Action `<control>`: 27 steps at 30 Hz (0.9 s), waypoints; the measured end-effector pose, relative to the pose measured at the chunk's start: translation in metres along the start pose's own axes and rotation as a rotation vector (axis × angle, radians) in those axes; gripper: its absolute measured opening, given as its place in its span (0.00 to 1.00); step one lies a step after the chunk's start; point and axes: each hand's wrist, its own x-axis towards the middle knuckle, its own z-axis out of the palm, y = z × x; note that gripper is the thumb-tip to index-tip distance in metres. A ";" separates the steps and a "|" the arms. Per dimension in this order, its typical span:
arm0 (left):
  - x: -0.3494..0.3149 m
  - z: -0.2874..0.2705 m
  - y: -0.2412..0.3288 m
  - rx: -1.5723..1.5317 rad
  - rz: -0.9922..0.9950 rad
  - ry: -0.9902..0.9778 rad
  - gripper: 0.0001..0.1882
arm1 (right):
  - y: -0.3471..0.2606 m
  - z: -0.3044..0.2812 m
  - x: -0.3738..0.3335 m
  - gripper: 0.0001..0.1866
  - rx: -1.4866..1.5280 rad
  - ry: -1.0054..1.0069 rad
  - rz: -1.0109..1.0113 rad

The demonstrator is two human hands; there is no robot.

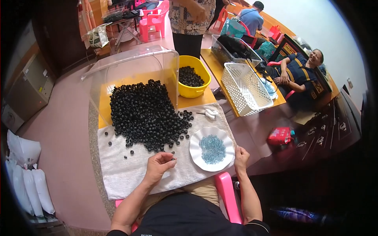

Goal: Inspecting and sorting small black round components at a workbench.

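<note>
- Left hand (158, 164) is hovering over the towel (126, 173), fingertips pinching together on a small black ring (173, 159); ring's axis too small to tell.
- Right hand (241, 157) is resting by the white plate (197, 155), fingers curled, holding nothing visible.
- Plate is carrying blue beads (212, 148).
- Black ring pile (145, 114) is lying just beyond the left hand, a clear shield (130, 63) arching over it.
- Yellow tub (197, 92) and white basket (246, 88) are sitting farther back.

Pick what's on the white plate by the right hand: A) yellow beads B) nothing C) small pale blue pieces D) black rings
C: the white plate holds a heap of small pale blue pieces, with the right hand at its edge; the black rings lie piled on the towel beside it.
</note>
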 end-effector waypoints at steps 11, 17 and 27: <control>0.000 -0.003 -0.001 0.015 0.021 -0.009 0.12 | -0.012 0.006 -0.002 0.14 0.037 0.008 0.024; -0.001 -0.005 -0.003 0.059 -0.034 -0.007 0.11 | -0.012 0.007 -0.002 0.13 0.046 0.013 0.028; -0.001 -0.003 -0.001 0.066 -0.022 0.006 0.07 | -0.021 0.006 -0.003 0.14 0.077 -0.021 0.044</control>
